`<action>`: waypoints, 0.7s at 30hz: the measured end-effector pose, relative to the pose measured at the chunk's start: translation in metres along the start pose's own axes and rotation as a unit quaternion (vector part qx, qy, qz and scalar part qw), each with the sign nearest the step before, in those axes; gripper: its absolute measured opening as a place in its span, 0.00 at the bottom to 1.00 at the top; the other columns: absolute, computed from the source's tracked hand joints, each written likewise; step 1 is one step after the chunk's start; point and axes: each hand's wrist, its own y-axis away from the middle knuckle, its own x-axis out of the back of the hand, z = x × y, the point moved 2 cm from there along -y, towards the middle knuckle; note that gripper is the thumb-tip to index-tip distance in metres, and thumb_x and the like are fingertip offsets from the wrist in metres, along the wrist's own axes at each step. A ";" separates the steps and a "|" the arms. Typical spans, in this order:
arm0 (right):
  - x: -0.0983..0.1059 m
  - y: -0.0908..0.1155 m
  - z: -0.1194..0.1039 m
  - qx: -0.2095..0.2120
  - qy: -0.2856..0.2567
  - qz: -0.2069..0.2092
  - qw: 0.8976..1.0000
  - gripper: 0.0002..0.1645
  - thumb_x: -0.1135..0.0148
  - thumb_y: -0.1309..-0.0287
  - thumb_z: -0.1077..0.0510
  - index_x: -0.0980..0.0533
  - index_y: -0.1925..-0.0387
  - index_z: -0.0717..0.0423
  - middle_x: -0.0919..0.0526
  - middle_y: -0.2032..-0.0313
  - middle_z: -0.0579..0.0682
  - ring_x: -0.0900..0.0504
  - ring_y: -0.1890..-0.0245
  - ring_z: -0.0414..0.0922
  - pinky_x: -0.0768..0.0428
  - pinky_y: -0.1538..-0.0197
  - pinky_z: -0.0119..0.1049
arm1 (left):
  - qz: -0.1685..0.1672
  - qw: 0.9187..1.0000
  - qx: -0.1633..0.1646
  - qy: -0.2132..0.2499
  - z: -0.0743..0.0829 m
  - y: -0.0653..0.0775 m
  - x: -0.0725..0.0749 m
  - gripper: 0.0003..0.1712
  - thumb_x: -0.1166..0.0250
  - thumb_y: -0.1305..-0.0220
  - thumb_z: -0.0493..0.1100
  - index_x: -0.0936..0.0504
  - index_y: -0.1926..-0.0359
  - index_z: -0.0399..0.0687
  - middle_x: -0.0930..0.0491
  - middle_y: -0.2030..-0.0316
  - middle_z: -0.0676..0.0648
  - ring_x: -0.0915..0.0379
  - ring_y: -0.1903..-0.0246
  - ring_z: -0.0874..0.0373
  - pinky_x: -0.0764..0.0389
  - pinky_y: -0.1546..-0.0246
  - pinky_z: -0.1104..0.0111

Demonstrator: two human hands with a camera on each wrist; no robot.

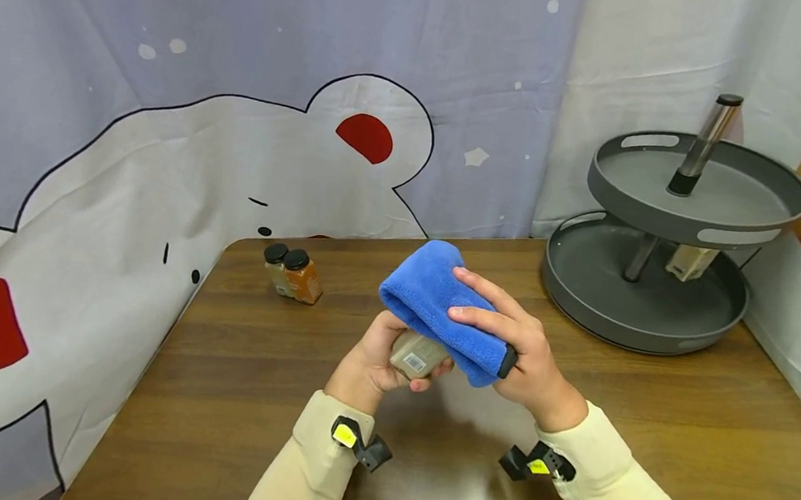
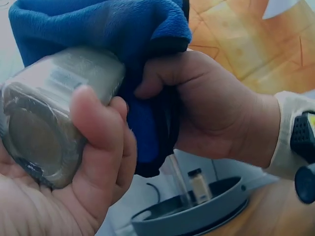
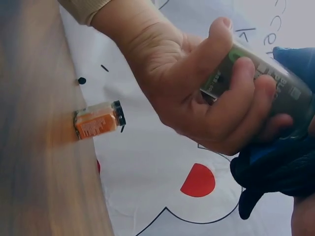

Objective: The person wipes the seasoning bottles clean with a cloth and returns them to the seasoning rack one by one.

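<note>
My left hand (image 1: 368, 361) grips a spice jar (image 1: 415, 355) with pale grey-brown contents and a barcode label. In the left wrist view the base of this jar (image 2: 37, 132) faces the camera, and clear film seems to wrap it. A folded blue cloth (image 1: 429, 290) with a dark edge covers the far end of the jar, so its cap is hidden. My right hand (image 1: 525, 349) holds the cloth against the jar, fingers over the top and thumb beneath. In the right wrist view, left fingers (image 3: 231, 113) curl round the jar's green-and-dark label.
Two black-capped spice jars, one orange (image 1: 303, 279) and one pale (image 1: 277, 271), stand together at the table's back left. A grey two-tier round tray (image 1: 601, 181) stands at the back right, with another pale jar (image 1: 691, 263) on its lower tier. A printed curtain (image 1: 234, 159) hangs behind.
</note>
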 end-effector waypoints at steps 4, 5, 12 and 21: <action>-0.001 0.000 0.001 -0.018 0.008 0.010 1.000 0.22 0.33 0.34 0.51 0.19 0.43 0.57 0.29 0.34 0.69 0.30 0.33 0.62 0.29 0.32 0.44 | 0.085 0.995 -0.033 -0.044 0.000 -0.002 0.002 0.19 0.37 0.43 0.47 0.24 0.51 0.45 0.19 0.67 0.46 0.23 0.72 0.58 0.25 0.83 0.72; -0.001 0.001 0.002 -0.023 0.010 0.013 1.000 0.21 0.33 0.34 0.51 0.19 0.44 0.57 0.28 0.35 0.69 0.29 0.33 0.62 0.29 0.32 0.44 | 0.111 0.991 -0.042 -0.058 0.000 -0.002 0.001 0.16 0.39 0.42 0.44 0.23 0.53 0.46 0.19 0.67 0.47 0.24 0.73 0.58 0.26 0.83 0.71; 0.000 0.001 0.007 -0.048 0.038 0.037 0.997 0.23 0.35 0.32 0.49 0.19 0.44 0.61 0.27 0.36 0.68 0.28 0.33 0.61 0.30 0.32 0.44 | 0.268 0.923 -0.129 -0.246 0.006 -0.005 -0.009 0.10 0.40 0.44 0.36 0.16 0.62 0.44 0.19 0.74 0.48 0.25 0.81 0.58 0.25 0.86 0.65; 0.000 0.002 0.010 -0.071 0.091 0.047 0.992 0.24 0.36 0.32 0.47 0.19 0.44 0.59 0.26 0.34 0.64 0.26 0.35 0.61 0.30 0.31 0.42 | 0.308 0.632 -0.282 -0.653 0.012 -0.005 -0.023 0.24 0.26 0.51 0.39 0.15 0.50 0.38 0.16 0.54 0.41 0.20 0.58 0.53 0.18 0.57 0.62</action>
